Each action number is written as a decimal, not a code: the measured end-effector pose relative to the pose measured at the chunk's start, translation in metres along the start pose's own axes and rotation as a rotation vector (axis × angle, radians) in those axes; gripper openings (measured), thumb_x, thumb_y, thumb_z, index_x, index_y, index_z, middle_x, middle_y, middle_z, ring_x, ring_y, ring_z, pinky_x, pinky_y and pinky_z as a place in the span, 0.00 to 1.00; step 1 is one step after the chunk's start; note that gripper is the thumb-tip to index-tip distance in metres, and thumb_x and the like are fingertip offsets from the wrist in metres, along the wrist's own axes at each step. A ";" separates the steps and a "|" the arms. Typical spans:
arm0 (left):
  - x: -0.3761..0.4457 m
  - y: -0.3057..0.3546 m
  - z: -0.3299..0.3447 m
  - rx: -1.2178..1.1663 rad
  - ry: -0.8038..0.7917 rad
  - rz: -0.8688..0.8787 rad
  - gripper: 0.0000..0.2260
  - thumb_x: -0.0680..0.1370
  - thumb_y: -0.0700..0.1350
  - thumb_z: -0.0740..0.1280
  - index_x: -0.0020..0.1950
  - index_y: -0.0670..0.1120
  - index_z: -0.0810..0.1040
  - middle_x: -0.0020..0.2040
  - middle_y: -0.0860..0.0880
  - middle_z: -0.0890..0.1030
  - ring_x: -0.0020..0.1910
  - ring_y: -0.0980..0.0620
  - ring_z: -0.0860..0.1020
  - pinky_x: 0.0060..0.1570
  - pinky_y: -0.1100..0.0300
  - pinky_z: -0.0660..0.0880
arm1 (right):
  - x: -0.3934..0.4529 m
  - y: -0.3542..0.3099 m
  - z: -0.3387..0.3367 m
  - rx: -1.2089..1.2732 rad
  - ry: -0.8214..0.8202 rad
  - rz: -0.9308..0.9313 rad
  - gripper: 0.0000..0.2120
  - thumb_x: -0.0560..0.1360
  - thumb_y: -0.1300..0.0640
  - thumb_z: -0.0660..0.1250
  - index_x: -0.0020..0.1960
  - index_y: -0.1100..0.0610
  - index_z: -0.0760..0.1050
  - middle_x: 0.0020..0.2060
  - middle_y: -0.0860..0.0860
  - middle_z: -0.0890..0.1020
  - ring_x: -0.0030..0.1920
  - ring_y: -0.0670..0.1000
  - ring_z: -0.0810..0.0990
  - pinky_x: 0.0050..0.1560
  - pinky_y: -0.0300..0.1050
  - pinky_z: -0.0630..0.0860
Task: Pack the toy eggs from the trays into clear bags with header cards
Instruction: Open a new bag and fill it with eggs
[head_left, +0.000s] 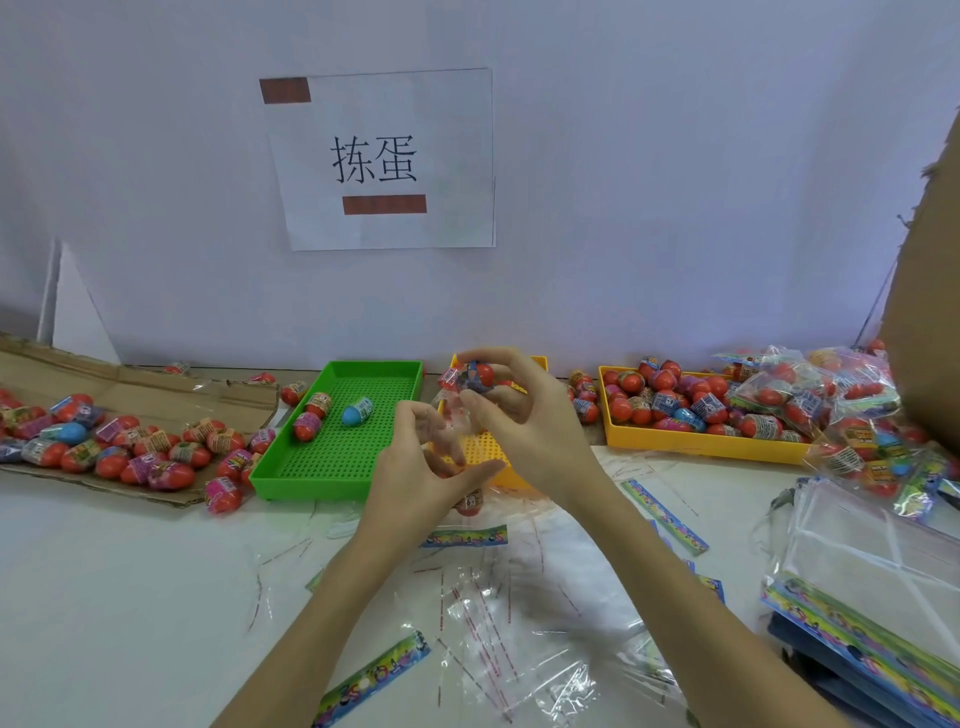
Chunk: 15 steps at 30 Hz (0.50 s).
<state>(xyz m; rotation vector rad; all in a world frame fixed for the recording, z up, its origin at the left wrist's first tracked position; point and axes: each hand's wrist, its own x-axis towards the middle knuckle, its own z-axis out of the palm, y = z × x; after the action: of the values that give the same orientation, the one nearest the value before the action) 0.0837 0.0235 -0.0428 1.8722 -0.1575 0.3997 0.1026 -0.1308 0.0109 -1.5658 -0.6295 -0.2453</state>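
At frame centre the left hand (415, 467) pinches a limp, slippery bag (453, 415) open. Above it, the right hand's (524, 415) fingers (470, 356) cup a light, hard egg (475, 375), best held around its middle.

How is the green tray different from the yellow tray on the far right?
The green tray is nearly bare, holding only three toy eggs, while the far-right yellow tray is heaped full of them. The green tray's perforated floor shows plainly; the yellow tray's floor is hidden under eggs. The green tray runs lengthwise away from the person, whereas the yellow tray lies sideways along the wall. Both are shallow rectangular plastic trays resting on the table.
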 end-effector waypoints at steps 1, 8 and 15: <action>-0.001 0.000 0.000 0.008 -0.002 0.017 0.32 0.61 0.64 0.83 0.51 0.57 0.65 0.41 0.51 0.82 0.33 0.50 0.81 0.38 0.40 0.82 | -0.001 0.001 0.000 -0.085 -0.008 -0.020 0.14 0.80 0.63 0.70 0.64 0.51 0.78 0.52 0.54 0.83 0.41 0.46 0.85 0.45 0.38 0.80; 0.000 0.000 0.000 0.052 0.006 0.085 0.27 0.68 0.52 0.83 0.50 0.59 0.65 0.41 0.54 0.82 0.32 0.53 0.81 0.31 0.52 0.80 | -0.001 0.007 0.001 -0.360 -0.017 -0.135 0.16 0.80 0.58 0.70 0.66 0.48 0.76 0.57 0.48 0.79 0.47 0.45 0.82 0.45 0.37 0.80; -0.002 0.002 -0.001 0.192 -0.018 0.127 0.29 0.64 0.66 0.76 0.55 0.60 0.64 0.45 0.59 0.81 0.34 0.54 0.82 0.36 0.45 0.81 | -0.002 0.011 0.000 -0.434 -0.073 -0.174 0.16 0.81 0.56 0.69 0.67 0.47 0.75 0.60 0.44 0.76 0.51 0.43 0.80 0.48 0.34 0.78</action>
<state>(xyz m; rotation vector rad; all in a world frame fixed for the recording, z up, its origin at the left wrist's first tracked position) 0.0807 0.0238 -0.0417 2.0616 -0.2593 0.5000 0.1070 -0.1310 0.0007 -1.9429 -0.8090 -0.4823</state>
